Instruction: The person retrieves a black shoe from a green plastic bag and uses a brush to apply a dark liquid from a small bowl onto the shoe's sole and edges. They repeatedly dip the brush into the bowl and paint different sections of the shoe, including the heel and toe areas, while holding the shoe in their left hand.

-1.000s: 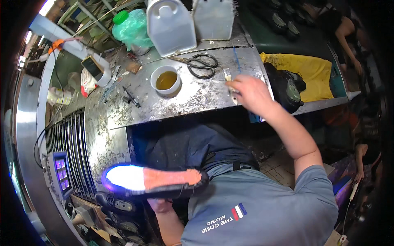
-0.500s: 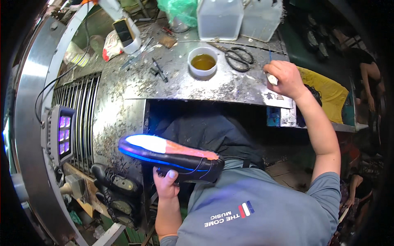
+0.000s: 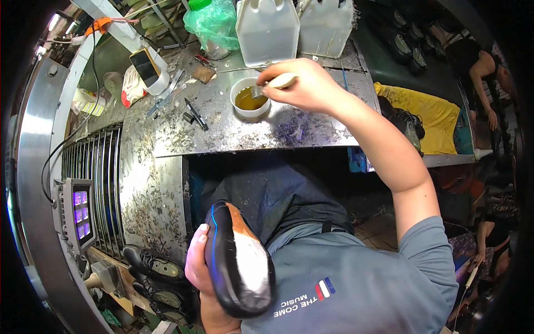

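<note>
My left hand (image 3: 197, 261) grips a black shoe upper (image 3: 222, 267) from its outer side, close to my body. The shoe's underside faces up, with a white patch and an orange-brown strip inside the black edge. My right hand (image 3: 311, 89) is closed round a brush (image 3: 282, 82) with a pale handle. The brush head is over or in a white cup (image 3: 251, 114) of yellow-brown liquid; I cannot tell how deep it reaches. My right fingers partly hide the brush.
A lamp (image 3: 81, 214) glows purple at the left beside metal bars (image 3: 100, 178). Black pens (image 3: 196, 115), a phone (image 3: 146, 68) and white plastic jugs (image 3: 267, 36) are on the bench. Several shoes (image 3: 158, 264) sit lower left. Yellow cloth (image 3: 425, 119) lies right; another person is at the far right.
My right hand has moved left with the brush to the cup. My left hand has turned the shoe from lying sideways to pointing away from me, and drawn it nearer.
</note>
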A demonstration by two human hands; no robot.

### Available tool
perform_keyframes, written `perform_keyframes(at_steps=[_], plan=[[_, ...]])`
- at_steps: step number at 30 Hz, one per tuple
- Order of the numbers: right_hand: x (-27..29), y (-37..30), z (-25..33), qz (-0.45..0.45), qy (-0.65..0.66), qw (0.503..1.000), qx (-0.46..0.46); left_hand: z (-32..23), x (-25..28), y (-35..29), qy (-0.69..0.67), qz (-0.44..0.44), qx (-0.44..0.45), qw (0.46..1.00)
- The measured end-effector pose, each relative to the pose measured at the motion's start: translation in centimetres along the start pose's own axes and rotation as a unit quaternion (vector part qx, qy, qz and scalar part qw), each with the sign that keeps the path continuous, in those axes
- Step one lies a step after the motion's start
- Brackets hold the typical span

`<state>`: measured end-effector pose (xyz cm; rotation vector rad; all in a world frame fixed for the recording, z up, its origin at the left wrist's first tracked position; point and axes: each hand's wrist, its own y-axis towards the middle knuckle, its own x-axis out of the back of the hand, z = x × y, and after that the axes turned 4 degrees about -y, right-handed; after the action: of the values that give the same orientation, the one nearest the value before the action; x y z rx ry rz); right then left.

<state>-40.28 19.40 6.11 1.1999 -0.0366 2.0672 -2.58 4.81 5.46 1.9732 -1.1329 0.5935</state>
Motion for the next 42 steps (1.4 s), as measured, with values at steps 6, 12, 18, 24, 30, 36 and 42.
perform_keyframes(at_steps=[6,12,18,24,30,36,42], plan=[[-4.0,2.9,-2.0,0.089,-0.143,0.985,-0.029,0.7,1.4,1.8,0.113,-0.015,-0.157,0.981],[-1.3,2.9,0.7,-0.025,-0.065,0.998,0.014,0.7,2.8,1.9,0.155,0.005,-0.179,0.971],[-2.3,1.7,-1.0,-0.089,-0.015,0.995,0.049,1.0,3.1,2.5,0.189,0.003,-0.215,0.958],[-3.2,1.5,-1.9,-0.050,-0.036,0.998,0.013,1.0,3.8,2.5,0.205,0.014,-0.223,0.953],[-4.7,2.1,-2.9,0.034,-0.109,0.993,-0.027,0.8,4.1,2.8,0.203,0.017,-0.225,0.953],[-2.0,2.2,-0.7,-0.078,-0.014,0.997,0.025,0.9,4.3,2.7,0.219,0.021,-0.223,0.950],[-3.2,1.6,-1.5,0.063,-0.125,0.990,-0.021,1.0,4.3,3.1,0.220,0.022,-0.235,0.946]])
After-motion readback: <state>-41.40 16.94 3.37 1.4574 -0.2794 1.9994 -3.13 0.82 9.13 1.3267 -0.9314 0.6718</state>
